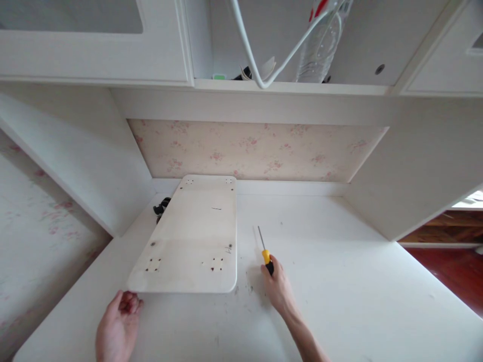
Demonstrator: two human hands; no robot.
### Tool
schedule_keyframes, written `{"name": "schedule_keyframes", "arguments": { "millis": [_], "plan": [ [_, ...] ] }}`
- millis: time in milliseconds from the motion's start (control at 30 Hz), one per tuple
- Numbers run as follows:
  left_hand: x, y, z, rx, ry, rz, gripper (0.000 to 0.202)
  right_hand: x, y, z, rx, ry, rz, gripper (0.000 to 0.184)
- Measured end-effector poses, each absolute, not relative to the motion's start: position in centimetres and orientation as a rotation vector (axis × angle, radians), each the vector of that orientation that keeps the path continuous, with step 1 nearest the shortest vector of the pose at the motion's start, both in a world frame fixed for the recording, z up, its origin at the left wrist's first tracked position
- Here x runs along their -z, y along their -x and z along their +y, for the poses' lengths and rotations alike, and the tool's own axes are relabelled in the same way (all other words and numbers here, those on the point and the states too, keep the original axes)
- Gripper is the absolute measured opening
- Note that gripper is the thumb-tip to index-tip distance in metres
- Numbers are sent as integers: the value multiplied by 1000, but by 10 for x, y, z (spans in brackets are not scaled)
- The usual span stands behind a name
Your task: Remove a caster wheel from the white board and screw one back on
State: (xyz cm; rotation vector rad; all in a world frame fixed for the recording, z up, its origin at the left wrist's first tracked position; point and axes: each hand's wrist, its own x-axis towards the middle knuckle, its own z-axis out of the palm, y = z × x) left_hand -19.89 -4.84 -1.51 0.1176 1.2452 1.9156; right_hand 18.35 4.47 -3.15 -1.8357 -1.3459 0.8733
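My right hand [277, 286] is wrapped round the yellow and black handle of a screwdriver [266, 256], its thin metal shaft pointing away over the desktop. To the left lies a white board [192, 226] with rounded corners, small holes near its corners and a few dark marks. My left hand [118, 322] is at the board's near left corner, palm turned up and fingers curled. Whether those fingers hold anything small, or touch the board's edge, I cannot tell.
The white desktop [339, 281] has small dark specks and scuffs. A black object [162, 206] shows partly behind the board's left edge. Overhead, a shelf [287, 88] holds a plastic bottle [319, 50], and a white cable [251, 55] hangs down. White side panels stand left and right.
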Motion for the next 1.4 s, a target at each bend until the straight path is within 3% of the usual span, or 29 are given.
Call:
{"name": "schedule_keyframes", "arguments": {
  "millis": [333,733,1200,1400],
  "plan": [
    [12,201,-51,-1904,-163,1245,24,27,-124,78,-1143,1547,-1522,44],
    [9,212,-35,-1946,-50,1282,24,32,-243,36,-825,1735,-1268,49],
    [4,215,-35,-1975,29,1241,22,35,-225,58,-884,1867,-1496,38],
    [13,221,-34,-1980,-53,1245,19,13,-200,77,-1029,1808,-1715,34]
  ]
}}
